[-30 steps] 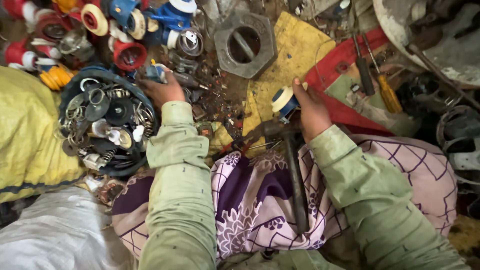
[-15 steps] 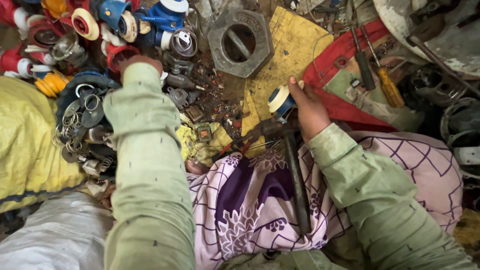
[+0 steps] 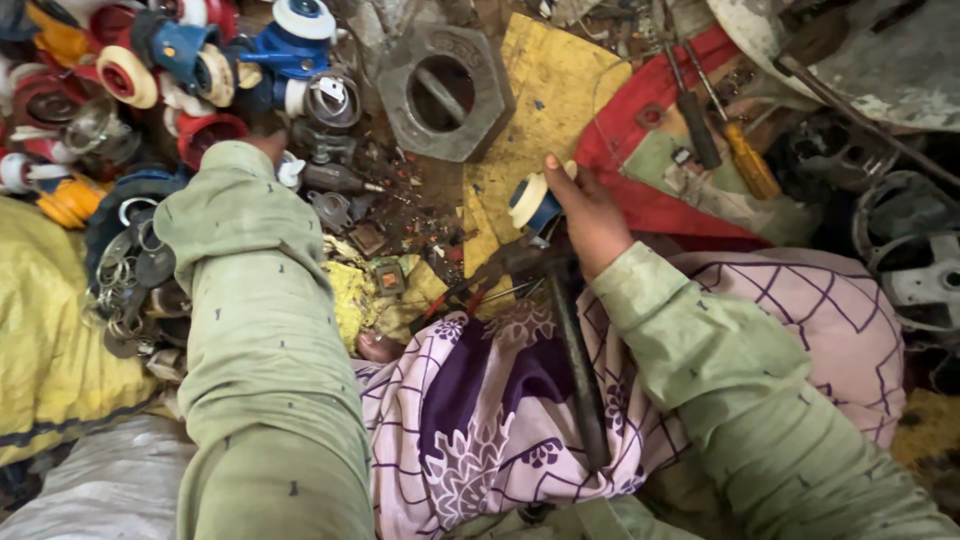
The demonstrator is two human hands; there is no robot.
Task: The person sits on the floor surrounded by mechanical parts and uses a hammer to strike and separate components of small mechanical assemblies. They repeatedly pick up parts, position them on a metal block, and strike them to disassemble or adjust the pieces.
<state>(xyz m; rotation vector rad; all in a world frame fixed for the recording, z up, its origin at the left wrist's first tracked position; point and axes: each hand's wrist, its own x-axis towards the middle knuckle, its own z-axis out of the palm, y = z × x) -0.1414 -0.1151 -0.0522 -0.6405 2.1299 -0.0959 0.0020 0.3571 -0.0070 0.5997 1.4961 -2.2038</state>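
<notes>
A: nearest thing is the dark hammer lying across the lap on the purple patterned cloth, head pointing to 12 o'clock. Nobody's holding it

B: and the hands?

A: right hand is curled around a small blue and cream wheel, resting on the yellow sheet just above the hammer head. Left hand is out at 11 o'clock in the heap of red, blue and white wheels; the sleeve hides it, so can't tell if it's holding anything

B: how far along, you reckon?

A: looks early to me, one wheel pulled out, heap barely dented, dish of metal rings at 9 o'clock

B: any labels?

A: none I can make out. Just a grey hexagonal casting at 12 and an orange-handled screwdriver at 1 on the red piece
</notes>
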